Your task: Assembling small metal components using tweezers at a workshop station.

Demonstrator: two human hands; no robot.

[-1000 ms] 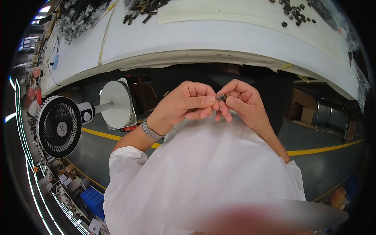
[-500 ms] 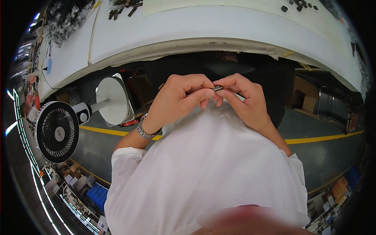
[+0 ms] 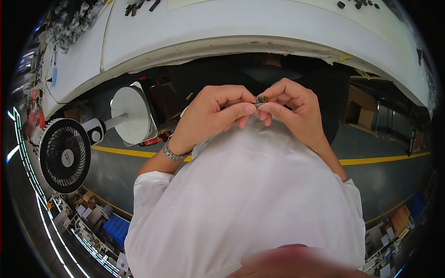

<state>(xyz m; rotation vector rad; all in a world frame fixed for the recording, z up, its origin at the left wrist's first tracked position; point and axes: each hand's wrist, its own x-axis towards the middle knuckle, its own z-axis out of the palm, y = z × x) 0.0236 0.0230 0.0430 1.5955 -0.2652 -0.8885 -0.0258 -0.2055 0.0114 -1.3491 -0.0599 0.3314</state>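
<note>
Between my fingertips, in front of my chest, is a small dark part with a brownish rounded end and a thin metallic edge; its kind is too small to make out. My left hand, with a metal watch on the wrist, pinches its left side between thumb and forefinger. My right hand closes thumb and forefinger on its right end. The fingertips of both hands nearly meet and cover much of the part. Both hands are held off the white table, on my side of its edge.
Dark strips lie at the table's far left, by a heap of clear plastic wrapping. Small dark pieces sit at the far right. On the left stands a fan with a round white base. An open cardboard box is under the table.
The small part has turned between my fingers, so its brownish rounded end now shows. My right hand has shifted slightly up and to the right. The view has moved a little.
</note>
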